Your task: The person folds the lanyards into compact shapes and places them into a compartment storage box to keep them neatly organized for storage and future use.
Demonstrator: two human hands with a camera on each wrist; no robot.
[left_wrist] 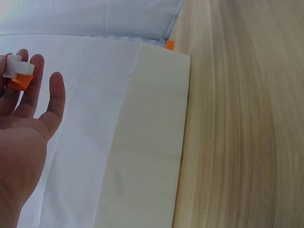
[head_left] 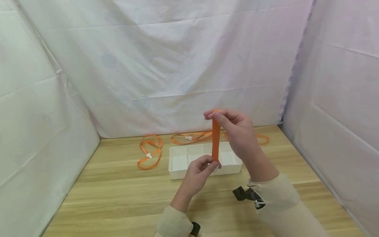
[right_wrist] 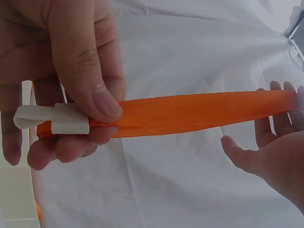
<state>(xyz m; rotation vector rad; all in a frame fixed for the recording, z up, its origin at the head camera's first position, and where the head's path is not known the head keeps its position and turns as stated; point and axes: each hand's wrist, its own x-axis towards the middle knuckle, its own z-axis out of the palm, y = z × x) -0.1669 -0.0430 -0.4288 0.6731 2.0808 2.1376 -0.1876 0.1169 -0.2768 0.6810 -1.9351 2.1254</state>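
Note:
An orange lanyard (head_left: pixel 216 138), doubled into a narrow strip, is stretched upright between my two hands. My right hand (head_left: pixel 241 130) pinches its top end between thumb and fingers. Below, my left hand (head_left: pixel 197 174) grips the bottom end in front of the tray. A white plastic clip (right_wrist: pixel 70 118) sits at that lower end, beside the left thumb (right_wrist: pixel 107 102) in the right wrist view. The left wrist view shows the same clip at the left hand's fingers (left_wrist: pixel 29 92). Behind the hands stands a white compartment tray (head_left: pixel 177 174), its right part overlapped by them.
One orange lanyard with a white clip (head_left: pixel 150 155) lies looped left of the tray. Another lanyard (head_left: pixel 177 142) lies behind it, and a third (head_left: pixel 263 140) shows partly behind my right hand. White cloth (head_left: pixel 165 65) encloses the wooden table (head_left: pixel 118 197) at the back and sides.

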